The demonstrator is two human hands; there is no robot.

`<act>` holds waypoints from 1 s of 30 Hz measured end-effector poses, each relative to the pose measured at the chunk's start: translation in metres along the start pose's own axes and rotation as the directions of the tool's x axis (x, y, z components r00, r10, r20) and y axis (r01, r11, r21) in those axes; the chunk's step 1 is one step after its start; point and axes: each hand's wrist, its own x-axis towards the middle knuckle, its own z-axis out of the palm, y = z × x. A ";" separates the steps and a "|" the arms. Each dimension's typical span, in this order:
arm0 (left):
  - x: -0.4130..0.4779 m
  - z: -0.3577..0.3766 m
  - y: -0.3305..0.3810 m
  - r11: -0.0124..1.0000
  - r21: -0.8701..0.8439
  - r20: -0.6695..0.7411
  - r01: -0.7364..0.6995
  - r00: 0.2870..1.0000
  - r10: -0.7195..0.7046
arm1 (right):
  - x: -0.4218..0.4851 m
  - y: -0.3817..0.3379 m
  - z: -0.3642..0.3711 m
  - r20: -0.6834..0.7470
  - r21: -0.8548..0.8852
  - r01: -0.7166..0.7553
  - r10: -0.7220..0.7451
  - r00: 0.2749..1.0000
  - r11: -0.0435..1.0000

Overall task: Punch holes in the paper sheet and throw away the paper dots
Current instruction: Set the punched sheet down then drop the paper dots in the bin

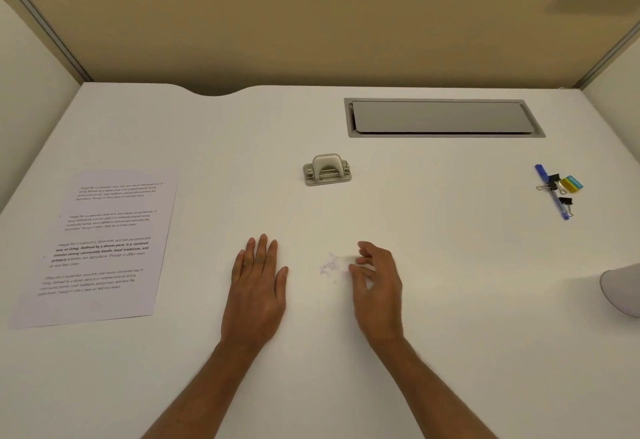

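A small heap of white paper dots (330, 266) lies on the white desk (450, 265) between my hands. My left hand (258, 283) rests flat on the desk, fingers straight, a little left of the dots. My right hand (377, 283) hovers just right of the dots with loosely curled fingers pointing at them; it holds nothing that I can see. The printed paper sheet (100, 244) lies flat at the left. A grey metal hole punch (327, 170) stands behind the dots, untouched.
A blue pen (551, 193) with black binder clips and a yellow clip (571, 184) lies at the far right. A grey cable hatch (443, 118) is set into the desk's back. A white rounded object (621, 291) shows at the right edge. Partition walls enclose the desk.
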 end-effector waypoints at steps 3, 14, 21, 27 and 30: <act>0.000 0.000 0.000 1.000 -0.002 0.005 0.005 1.000 -0.005 | -0.008 0.007 -0.004 -0.050 -0.052 -0.041 0.039 0.998 0.998; 0.001 0.000 0.000 1.000 -0.010 0.003 0.006 1.000 -0.006 | 0.013 0.010 0.016 0.058 -0.243 0.147 -0.137 0.989 0.959; 0.000 0.002 -0.001 1.000 -0.025 -0.004 -0.001 1.000 0.001 | -0.008 0.017 0.022 0.296 -0.285 0.283 -0.197 0.935 0.916; 0.000 0.001 0.000 1.000 -0.007 0.003 0.001 1.000 -0.001 | -0.021 0.010 0.002 0.161 -0.230 0.124 -0.088 0.983 0.965; 0.000 0.002 -0.001 1.000 -0.007 0.002 -0.004 1.000 0.004 | -0.024 0.013 0.004 0.138 -0.260 0.089 -0.055 0.989 0.962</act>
